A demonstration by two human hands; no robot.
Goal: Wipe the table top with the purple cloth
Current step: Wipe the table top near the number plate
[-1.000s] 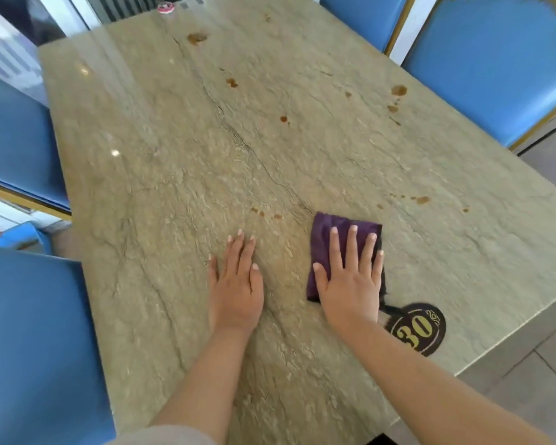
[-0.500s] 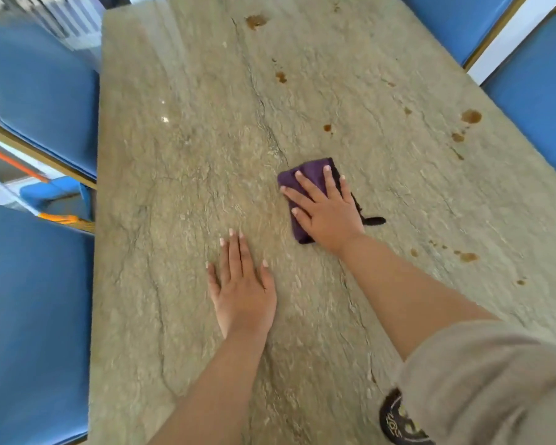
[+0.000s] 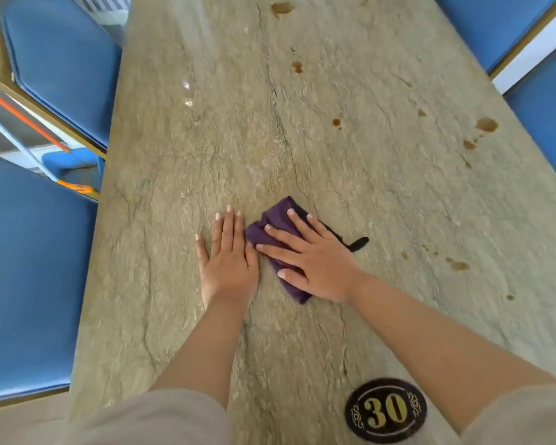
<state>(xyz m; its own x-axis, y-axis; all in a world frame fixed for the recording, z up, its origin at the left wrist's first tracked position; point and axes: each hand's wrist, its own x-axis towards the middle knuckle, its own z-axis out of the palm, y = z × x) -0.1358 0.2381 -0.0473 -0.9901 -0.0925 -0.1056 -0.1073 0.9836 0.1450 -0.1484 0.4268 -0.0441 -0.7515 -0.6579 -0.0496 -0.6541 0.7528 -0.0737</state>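
Note:
A folded purple cloth lies on the beige stone table top, near its middle. My right hand presses flat on the cloth with straight, spread fingers and covers most of it. A dark tag of the cloth sticks out to the right. My left hand rests flat on the bare table just left of the cloth, its fingers straight. Brown stains dot the table: one at the far end, small ones in the middle and several along the right side.
A black oval plate with a gold 30 sits at the near edge of the table. Blue padded chairs stand on the left, far left and right. An orange-and-blue pole leans between the left chairs.
My right hand has slid the cloth back toward me and leftward, up against my left hand. The left hand has stayed flat on the table. The view has shifted, showing the number plate again.

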